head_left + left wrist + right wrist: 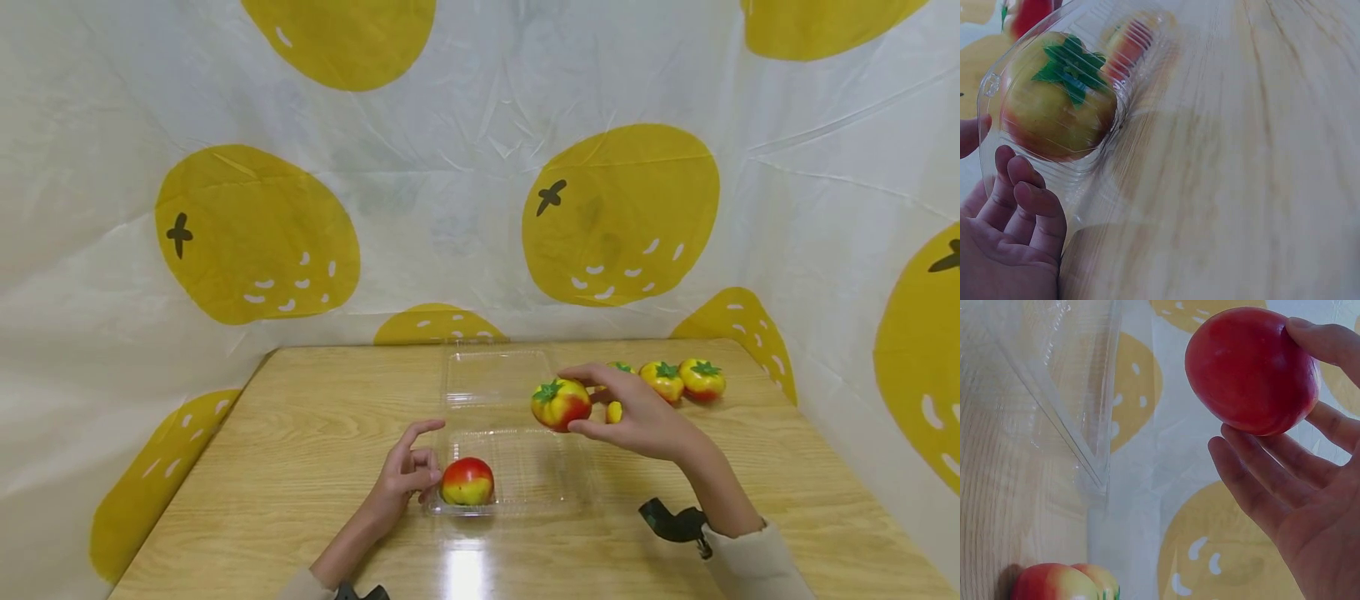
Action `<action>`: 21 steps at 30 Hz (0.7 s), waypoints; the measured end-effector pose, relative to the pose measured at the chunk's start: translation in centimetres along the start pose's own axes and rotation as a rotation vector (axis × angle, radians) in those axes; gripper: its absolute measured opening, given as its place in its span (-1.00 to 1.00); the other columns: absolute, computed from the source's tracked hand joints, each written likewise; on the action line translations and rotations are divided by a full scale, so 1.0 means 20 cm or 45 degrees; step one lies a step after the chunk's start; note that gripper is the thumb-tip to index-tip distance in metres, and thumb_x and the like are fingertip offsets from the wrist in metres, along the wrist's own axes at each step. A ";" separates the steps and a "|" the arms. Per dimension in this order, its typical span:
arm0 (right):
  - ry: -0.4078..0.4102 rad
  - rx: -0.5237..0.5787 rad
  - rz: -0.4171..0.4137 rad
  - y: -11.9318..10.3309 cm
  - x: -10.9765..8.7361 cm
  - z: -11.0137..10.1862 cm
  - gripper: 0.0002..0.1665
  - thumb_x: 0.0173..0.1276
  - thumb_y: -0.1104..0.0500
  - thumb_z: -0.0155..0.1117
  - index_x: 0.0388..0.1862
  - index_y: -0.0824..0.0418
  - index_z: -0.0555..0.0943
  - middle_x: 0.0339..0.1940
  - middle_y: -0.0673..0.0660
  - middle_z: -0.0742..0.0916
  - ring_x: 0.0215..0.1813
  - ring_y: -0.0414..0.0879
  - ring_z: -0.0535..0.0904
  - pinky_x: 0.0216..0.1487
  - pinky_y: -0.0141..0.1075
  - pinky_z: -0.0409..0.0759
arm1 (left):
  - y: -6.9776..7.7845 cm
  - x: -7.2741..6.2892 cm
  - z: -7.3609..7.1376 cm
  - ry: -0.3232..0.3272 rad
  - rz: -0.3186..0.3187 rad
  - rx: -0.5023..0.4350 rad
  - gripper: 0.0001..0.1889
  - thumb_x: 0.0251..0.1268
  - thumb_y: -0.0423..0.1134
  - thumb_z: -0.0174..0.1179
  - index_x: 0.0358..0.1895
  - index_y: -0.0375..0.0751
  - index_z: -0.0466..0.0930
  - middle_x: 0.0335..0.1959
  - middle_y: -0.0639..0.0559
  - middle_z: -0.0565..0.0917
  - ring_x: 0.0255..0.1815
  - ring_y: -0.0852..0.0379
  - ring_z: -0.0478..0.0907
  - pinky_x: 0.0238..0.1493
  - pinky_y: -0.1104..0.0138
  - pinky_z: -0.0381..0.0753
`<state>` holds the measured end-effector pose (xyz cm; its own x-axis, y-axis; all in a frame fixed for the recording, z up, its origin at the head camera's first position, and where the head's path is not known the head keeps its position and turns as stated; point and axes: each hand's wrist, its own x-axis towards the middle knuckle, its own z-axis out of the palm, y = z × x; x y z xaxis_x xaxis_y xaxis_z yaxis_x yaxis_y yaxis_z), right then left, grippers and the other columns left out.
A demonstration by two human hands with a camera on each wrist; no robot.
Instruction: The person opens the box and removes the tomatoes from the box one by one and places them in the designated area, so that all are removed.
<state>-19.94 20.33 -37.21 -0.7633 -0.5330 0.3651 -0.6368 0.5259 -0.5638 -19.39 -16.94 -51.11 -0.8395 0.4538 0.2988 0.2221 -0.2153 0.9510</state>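
My right hand [637, 421] holds a yellow-and-red artificial tomato [560, 405] with a green leafy top above the right side of a clear plastic clamshell box [532, 471]. In the right wrist view, its smooth red underside faces the camera, with the thumb on one side and fingers on the other. Another tomato [467, 482] sits in the box's front left corner. Beside that corner is my left hand [399, 479], its index finger extended and the others loosely bent. The left wrist view shows its fingertips close to the clear wall; contact is hard to tell.
The box's lid [498, 375] lies folded back toward the rear. Several more tomatoes [702, 380] stand at the table's back right, partly hidden by my right hand. A patterned curtain [450, 225] borders the wooden table [322, 400] behind and at the sides.
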 end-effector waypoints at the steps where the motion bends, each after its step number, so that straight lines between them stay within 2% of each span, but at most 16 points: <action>1: 0.005 -0.002 0.003 0.00 0.00 0.00 -0.29 0.28 0.09 0.55 0.38 0.13 0.52 0.31 0.09 0.68 0.14 -0.01 0.69 0.11 -0.15 0.74 | 0.00 0.00 0.00 0.004 -0.004 -0.002 -0.35 0.32 -0.47 0.07 0.49 -0.32 0.17 -0.50 0.08 0.49 -0.61 0.00 0.25 -0.59 0.40 0.41; 9: 0.030 0.050 0.039 0.02 -0.01 -0.01 -0.29 0.23 0.18 0.58 0.35 0.15 0.53 0.28 0.12 0.68 0.20 0.07 0.66 0.13 -0.05 0.73 | 0.00 0.00 0.00 0.007 -0.007 0.001 -0.33 0.33 -0.46 0.07 0.50 -0.42 0.10 -0.50 0.08 0.49 -0.60 -0.03 0.24 -0.59 0.39 0.41; 14: 0.039 0.075 0.065 0.04 -0.01 -0.01 -0.29 0.21 0.17 0.59 0.32 0.14 0.52 0.26 0.14 0.68 0.21 0.13 0.64 0.14 -0.03 0.72 | -0.01 0.00 0.00 0.002 -0.001 0.002 -0.36 0.34 -0.46 0.06 0.49 -0.31 0.17 -0.51 0.08 0.49 -0.61 -0.03 0.25 -0.59 0.40 0.43; 21: 0.057 0.085 0.079 0.05 -0.01 -0.03 -0.28 0.20 0.18 0.60 0.31 0.13 0.51 0.26 0.13 0.67 0.20 0.07 0.64 0.14 -0.18 0.73 | 0.00 0.00 -0.01 -0.001 0.004 0.008 -0.37 0.33 -0.47 0.06 0.48 -0.24 0.20 -0.50 0.08 0.49 -0.62 0.01 0.26 -0.59 0.41 0.44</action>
<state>-20.46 21.30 -37.47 -0.8063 -0.4695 0.3597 -0.5804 0.5110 -0.6341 -19.48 -17.03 -51.20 -0.8385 0.4535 0.3022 0.2283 -0.2112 0.9504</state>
